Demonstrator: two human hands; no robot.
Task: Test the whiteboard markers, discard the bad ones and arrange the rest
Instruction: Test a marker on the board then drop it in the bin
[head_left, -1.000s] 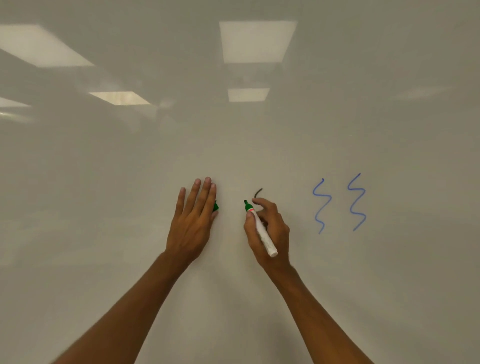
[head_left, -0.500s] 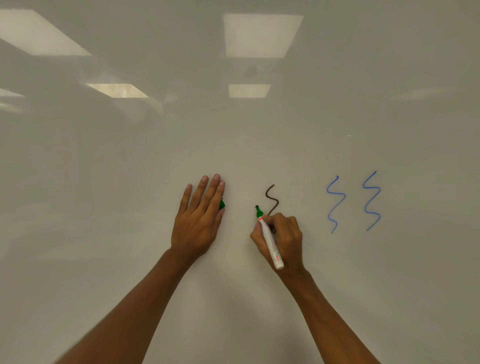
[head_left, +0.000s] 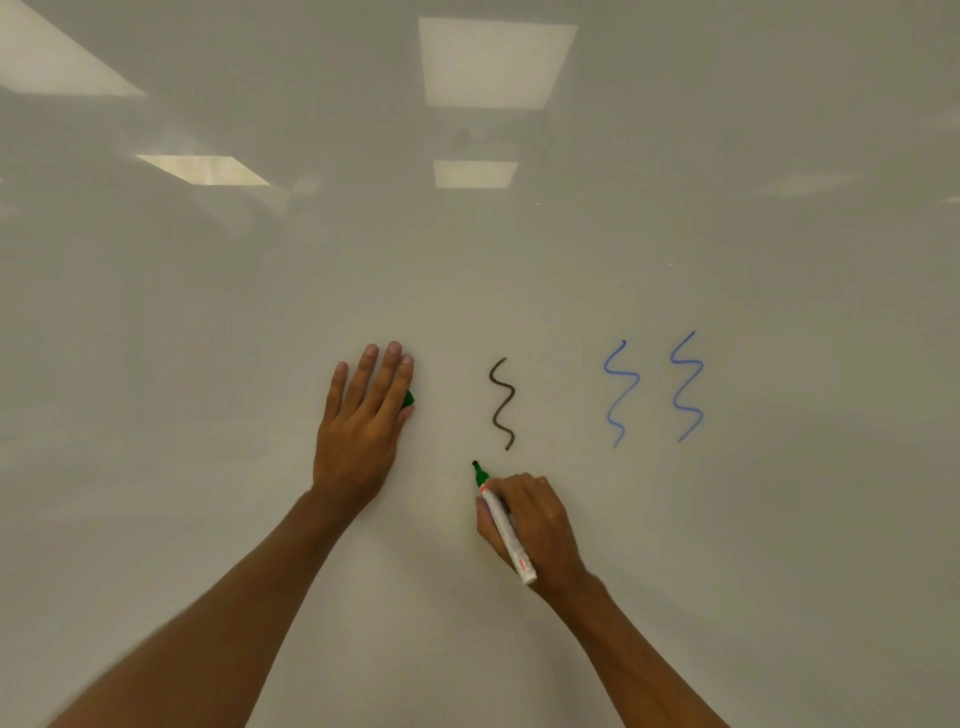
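Note:
A whiteboard (head_left: 208, 312) fills the view. My right hand (head_left: 535, 525) grips a white marker with a green tip (head_left: 503, 525), its tip pointing up-left, just below and left of a dark wavy line (head_left: 502, 402). My left hand (head_left: 363, 426) lies flat against the board with fingers together, and a green cap (head_left: 409, 399) peeks out under its index finger. Two blue wavy lines (head_left: 621, 392) (head_left: 687, 387) stand to the right of the dark one.
Ceiling lights reflect in the glossy board at the top (head_left: 496, 62) and upper left (head_left: 202, 169). Only bare board surface surrounds the marks and both forearms.
My right hand drew the dark wavy line downward from a short stroke to its full length, then moved the marker tip off below it. My left hand stayed pressed flat.

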